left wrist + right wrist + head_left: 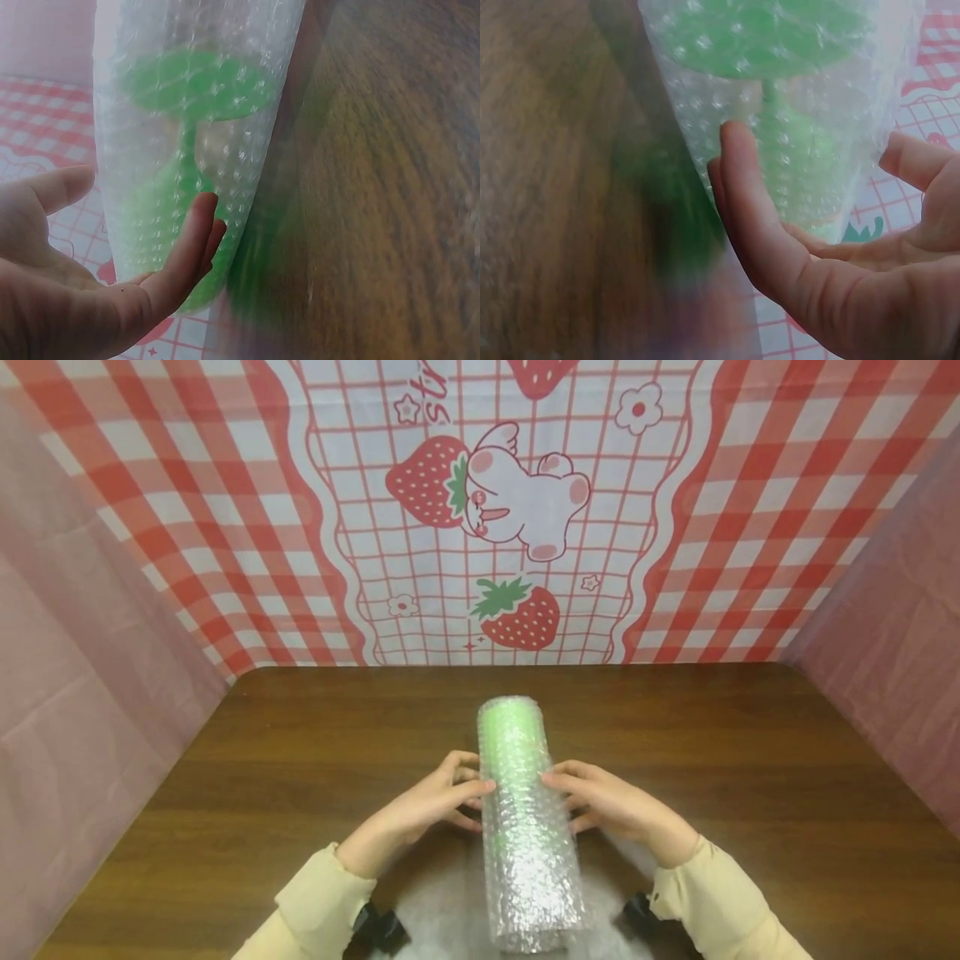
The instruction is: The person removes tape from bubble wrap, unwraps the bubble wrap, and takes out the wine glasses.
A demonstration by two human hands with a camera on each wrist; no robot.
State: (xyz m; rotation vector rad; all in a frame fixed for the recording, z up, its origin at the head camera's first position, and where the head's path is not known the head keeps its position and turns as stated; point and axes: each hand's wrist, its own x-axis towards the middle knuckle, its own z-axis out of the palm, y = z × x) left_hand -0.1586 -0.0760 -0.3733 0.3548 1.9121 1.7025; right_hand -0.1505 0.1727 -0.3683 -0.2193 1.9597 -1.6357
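Note:
A roll of clear bubble wrap [534,877] lies lengthwise on the table, wound round a green stemmed cup [191,82]. Through the film show its flat round foot, thin stem and wider bowl, the bowl at the far end of the roll. My left hand [435,797] touches the roll's left side, thumb near its top and fingers fairly straight along the side. On the opposite side my right hand [611,797] rests against the wrap, thumb and fingers spread. In the right wrist view the cup's bowl [802,161] appears behind the fingers. Some fingertips are hidden by the roll.
The brown wooden table [300,735] has a pale, shiny patch at its near edge. A red and white checked cloth [750,510] with strawberries hangs behind it, with pink cloth [90,652] at the sides. Black wrist mounts [378,928] sit below both sleeves.

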